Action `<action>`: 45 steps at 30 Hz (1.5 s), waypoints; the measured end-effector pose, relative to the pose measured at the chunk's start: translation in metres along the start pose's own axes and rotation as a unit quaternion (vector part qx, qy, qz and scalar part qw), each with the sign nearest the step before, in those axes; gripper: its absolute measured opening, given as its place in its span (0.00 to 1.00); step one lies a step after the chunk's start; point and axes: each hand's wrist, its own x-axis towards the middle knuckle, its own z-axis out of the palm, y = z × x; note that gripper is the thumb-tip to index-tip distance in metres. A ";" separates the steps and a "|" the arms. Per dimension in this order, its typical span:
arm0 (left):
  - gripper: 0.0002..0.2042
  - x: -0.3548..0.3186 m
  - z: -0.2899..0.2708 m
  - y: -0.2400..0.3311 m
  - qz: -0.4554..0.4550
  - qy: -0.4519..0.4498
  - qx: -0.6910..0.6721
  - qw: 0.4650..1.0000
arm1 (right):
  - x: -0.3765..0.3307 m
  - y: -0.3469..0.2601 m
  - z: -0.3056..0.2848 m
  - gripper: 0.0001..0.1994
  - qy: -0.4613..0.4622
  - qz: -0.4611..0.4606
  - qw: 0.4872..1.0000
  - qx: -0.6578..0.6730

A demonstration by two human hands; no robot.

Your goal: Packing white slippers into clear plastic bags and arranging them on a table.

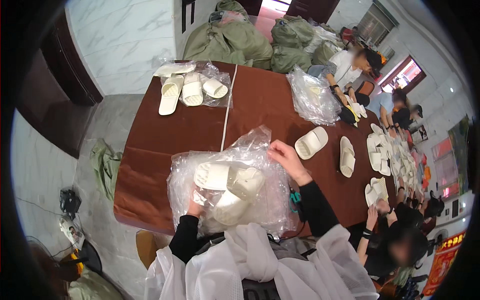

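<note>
Right in front of me, a pair of cream slippers (231, 205) lies crosswise, with a clear plastic bag (250, 145) partly over them. At the left end of the pair my left hand (195, 204) is closed on a slipper's edge; shiny film covers some of its fingers. My right hand (289, 159) pinches the bag's upper right edge between thumb and fingers. More clear bags (182, 175) lie flat beneath the slippers. Just right of them, teal-handled scissors (295, 198) rest near the table's front edge.
The brown-covered table (165, 137) carries bagged slippers (192, 92) at the far left, a single slipper (311, 143) and another slipper (347, 156) at right, and a bag pile (315, 95). Co-workers (350, 70) handle slippers along the right. Green sacks (230, 42) stand behind.
</note>
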 end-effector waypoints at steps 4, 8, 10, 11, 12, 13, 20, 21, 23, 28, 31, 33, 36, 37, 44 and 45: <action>0.22 0.010 -0.011 0.019 -0.033 -0.014 -0.036 0.999 | -0.048 -0.041 -0.019 0.12 -0.075 0.114 0.974 0.182; 0.23 0.010 -0.008 0.010 0.014 0.009 -0.012 1.000 | -0.052 -0.007 -0.052 0.13 -0.201 0.078 0.971 -0.102; 0.24 0.010 -0.011 0.019 -0.028 0.021 -0.061 0.998 | -0.051 -0.001 -0.048 0.12 -0.190 0.190 0.963 0.013; 0.24 0.012 -0.011 0.029 -0.061 0.024 -0.115 0.991 | -0.051 0.011 -0.050 0.13 -0.084 0.153 0.972 0.155; 0.24 0.013 -0.011 0.032 -0.060 0.024 -0.116 0.991 | -0.049 0.025 -0.051 0.13 0.023 0.109 0.950 0.291; 0.25 0.019 -0.007 0.035 -0.020 0.021 -0.090 0.996 | -0.042 0.044 -0.060 0.14 0.006 0.134 0.979 0.154; 0.27 0.009 -0.015 0.024 -0.035 -0.004 -0.036 0.999 | 0.022 0.030 -0.026 0.14 -0.123 0.079 0.975 0.170; 0.27 0.011 -0.013 0.026 -0.036 -0.004 -0.035 0.999 | 0.028 0.042 -0.024 0.17 -0.199 0.107 0.970 0.095; 0.28 0.014 -0.010 0.029 -0.065 -0.019 -0.056 0.996 | 0.033 0.075 -0.010 0.19 -0.245 0.139 0.959 0.034; 0.28 0.006 -0.023 0.029 -0.071 -0.021 -0.048 0.996 | 0.026 0.089 0.045 0.26 -0.337 0.129 0.841 -0.402; 0.29 0.011 -0.021 0.030 -0.061 -0.016 -0.047 0.997 | 0.017 0.107 0.041 0.27 -0.356 0.097 0.845 -0.388; 0.31 0.011 -0.015 0.027 -0.056 -0.012 -0.044 0.997 | 0.004 0.113 0.039 0.25 -0.373 0.077 0.843 -0.380; 0.33 0.016 -0.014 0.028 -0.034 -0.038 0.004 0.999 | -0.013 0.115 0.041 0.22 -0.392 0.159 0.867 -0.265; 0.30 0.015 -0.015 0.029 -0.061 -0.046 -0.016 0.997 | -0.019 0.109 0.038 0.22 -0.363 0.164 0.890 -0.221; 0.23 0.030 -0.064 0.069 -0.094 -0.027 -0.172 0.980 | -0.051 0.047 0.039 0.25 -0.151 0.168 0.969 0.105; 0.20 0.027 -0.062 0.068 -0.145 0.009 -0.251 0.957 | -0.052 0.047 0.039 0.25 -0.153 0.166 0.968 0.105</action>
